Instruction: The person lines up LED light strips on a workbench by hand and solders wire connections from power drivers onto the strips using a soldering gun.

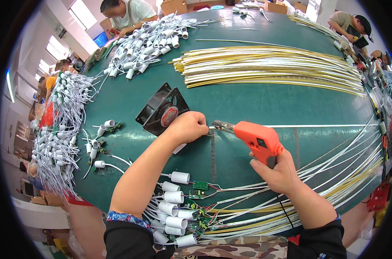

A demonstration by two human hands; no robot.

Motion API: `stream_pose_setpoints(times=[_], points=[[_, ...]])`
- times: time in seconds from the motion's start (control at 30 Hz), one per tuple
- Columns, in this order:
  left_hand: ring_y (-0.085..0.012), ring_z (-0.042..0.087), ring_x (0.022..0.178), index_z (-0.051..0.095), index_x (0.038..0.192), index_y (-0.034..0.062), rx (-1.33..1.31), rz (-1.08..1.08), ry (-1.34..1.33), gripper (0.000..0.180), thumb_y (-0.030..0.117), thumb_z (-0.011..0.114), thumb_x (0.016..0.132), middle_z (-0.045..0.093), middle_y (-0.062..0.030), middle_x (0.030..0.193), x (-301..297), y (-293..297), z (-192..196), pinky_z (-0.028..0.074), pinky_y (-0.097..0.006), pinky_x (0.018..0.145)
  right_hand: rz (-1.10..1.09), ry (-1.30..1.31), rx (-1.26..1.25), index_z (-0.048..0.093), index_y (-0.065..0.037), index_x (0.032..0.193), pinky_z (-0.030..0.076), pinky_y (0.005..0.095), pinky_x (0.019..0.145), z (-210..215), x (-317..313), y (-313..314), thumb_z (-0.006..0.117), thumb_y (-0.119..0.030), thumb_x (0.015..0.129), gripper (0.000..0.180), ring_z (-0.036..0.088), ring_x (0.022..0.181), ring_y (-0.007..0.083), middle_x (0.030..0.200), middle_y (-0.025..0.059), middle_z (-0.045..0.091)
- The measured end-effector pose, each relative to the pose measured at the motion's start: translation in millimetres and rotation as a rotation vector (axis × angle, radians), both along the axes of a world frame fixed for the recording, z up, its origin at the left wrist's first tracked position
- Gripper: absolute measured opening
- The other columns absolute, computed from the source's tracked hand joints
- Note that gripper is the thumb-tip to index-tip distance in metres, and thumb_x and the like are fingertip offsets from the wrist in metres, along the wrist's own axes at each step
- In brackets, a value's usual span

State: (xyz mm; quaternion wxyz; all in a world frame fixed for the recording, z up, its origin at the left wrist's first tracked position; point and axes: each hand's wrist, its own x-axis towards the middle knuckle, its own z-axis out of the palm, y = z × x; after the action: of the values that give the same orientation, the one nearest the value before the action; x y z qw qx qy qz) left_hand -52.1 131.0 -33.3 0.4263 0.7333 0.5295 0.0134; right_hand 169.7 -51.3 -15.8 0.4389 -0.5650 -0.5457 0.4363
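Observation:
My right hand (279, 172) is wrapped round the grip of an orange soldering gun (257, 137). The gun's metal tip (222, 125) points left, close to the fingers of my left hand (193, 125). Those fingers are closed in a pinch at the left end of a thin white strip (321, 126) lying across the table; what exactly they hold is hidden. A short bit of thin wire shows just below the fingertips. Under my left wrist, a white cylindrical piece (179, 148) is partly covered. A black square fan (163, 108) stands just beyond my left hand.
White lamp sockets with green circuit boards (200, 185) and strips lie near my front edge. A bundle of yellow and white strips (269, 64) spans the far side. Piles of white sockets (148, 45) fill the left. Two people work across the green table (239, 105).

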Motion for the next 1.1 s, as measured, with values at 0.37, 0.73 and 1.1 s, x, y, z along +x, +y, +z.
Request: stream_pose_setpoints(times=[0.37, 0.73, 1.1], points=[[-0.017, 0.057, 0.057, 0.063, 0.076, 0.0037, 0.004, 0.001, 0.023, 0.013, 0.017, 0.063, 0.074, 0.061, -0.0071, 0.064, -0.2, 1.8, -0.3, 0.045, -0.032, 0.056, 0.025, -0.146, 0.116, 0.054, -0.002, 0.115, 0.048, 0.034, 0.076, -8.8, -2.4, 2.5, 0.068, -0.012, 0.081, 0.039, 0.061, 0.08, 0.0249, 0.091, 0.0121, 0.064], [-0.0074, 0.048, 0.051, 0.059, 0.074, 0.0046, -0.027, -0.002, -0.005, 0.009, 0.011, 0.062, 0.079, 0.055, 0.0001, 0.063, 1.9, 0.1, 4.2, 0.037, -0.024, 0.045, 0.001, -0.107, 0.063, 0.057, -0.003, 0.108, 0.047, 0.0333, 0.076, -3.3, -0.5, 0.6, 0.068, -0.01, 0.081, 0.031, 0.06, 0.08, 0.0216, 0.089, 0.009, 0.063], [-0.0068, 0.047, 0.049, 0.059, 0.074, 0.0051, -0.016, -0.012, 0.009, 0.009, 0.012, 0.062, 0.079, 0.054, 0.0009, 0.063, 2.4, -0.5, 5.4, 0.037, -0.023, 0.044, -0.014, -0.004, 0.008, 0.057, -0.002, 0.115, 0.045, 0.0335, 0.088, -2.6, 4.5, -2.5, 0.067, -0.011, 0.081, 0.037, 0.06, 0.093, 0.0225, 0.101, 0.0112, 0.065]])
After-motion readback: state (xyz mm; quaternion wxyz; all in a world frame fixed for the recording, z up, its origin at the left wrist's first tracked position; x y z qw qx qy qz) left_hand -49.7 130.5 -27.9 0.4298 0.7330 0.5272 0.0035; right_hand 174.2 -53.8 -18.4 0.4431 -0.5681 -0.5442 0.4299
